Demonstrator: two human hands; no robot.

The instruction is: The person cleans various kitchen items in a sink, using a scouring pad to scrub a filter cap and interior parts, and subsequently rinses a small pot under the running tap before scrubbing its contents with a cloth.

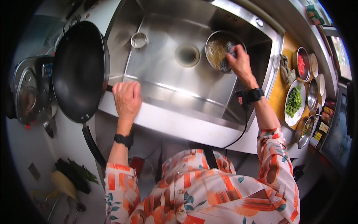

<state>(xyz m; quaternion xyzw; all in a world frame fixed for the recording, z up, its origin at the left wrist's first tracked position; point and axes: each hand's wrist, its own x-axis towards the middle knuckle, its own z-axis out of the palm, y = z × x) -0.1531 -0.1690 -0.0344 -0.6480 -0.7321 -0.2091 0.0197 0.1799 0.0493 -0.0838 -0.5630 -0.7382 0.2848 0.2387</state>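
Note:
My right hand (pixel 241 63) grips a dark, silvery scourer-like clump (pixel 226 63) over a round metal bowl (pixel 207 50). Cloudy, yellowish-brown liquid fills the bowl, which stands in the right part of a stainless steel sink (pixel 159 67). At the sink's front left edge, my left hand (pixel 127 96) rests with curled fingers; its fingertips are hidden, so I cannot tell whether it holds anything. Close to its left is a large black wok (pixel 79 70), its long handle pointing towards me. The sink's drain (pixel 188 56) lies left of the bowl.
A small round strainer (pixel 139 40) sits at the sink's left side. On the right counter are a grey rag (pixel 287 71), a plate (pixel 288 119) of chopped greens, a metal bowl (pixel 307 60) with red pieces and several jars (pixel 325 117). A gas hob (pixel 28 92) lies left of the wok.

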